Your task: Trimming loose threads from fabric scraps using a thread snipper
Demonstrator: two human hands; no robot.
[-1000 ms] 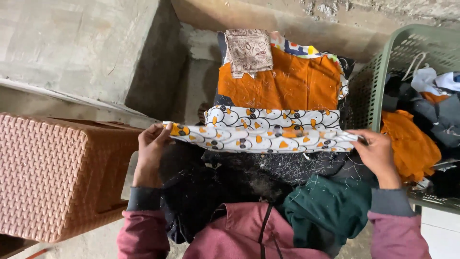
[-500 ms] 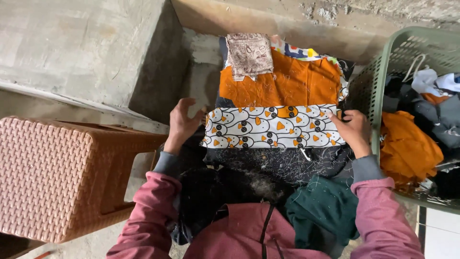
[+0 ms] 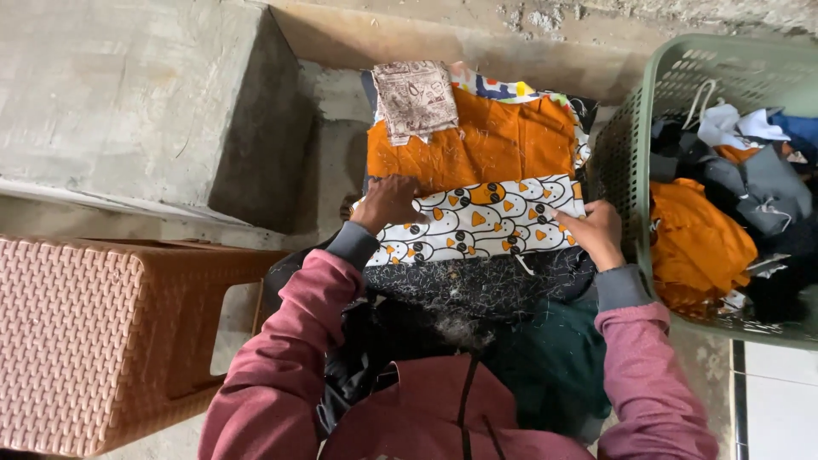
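Note:
A folded white cloth (image 3: 481,220) printed with black and orange shapes lies across a pile of folded clothes. My left hand (image 3: 385,203) presses flat on its left end. At its right end my right hand (image 3: 592,232) rests with the fingers on the edge. Behind it lies a folded orange cloth (image 3: 481,145), with a small beige patterned cloth (image 3: 416,98) on top. A black speckled cloth (image 3: 477,285) sits under the patterned one, nearer to me. Both sleeves are maroon.
A green plastic laundry basket (image 3: 626,128) full of mixed clothes stands at the right. A brown woven plastic stool (image 3: 102,341) is at the left. A concrete block (image 3: 128,94) rises at the back left, and a concrete wall runs behind the pile.
Both hands carried the patterned cloth away from me and laid it on the pile. They now rest on its ends instead of holding it up stretched.

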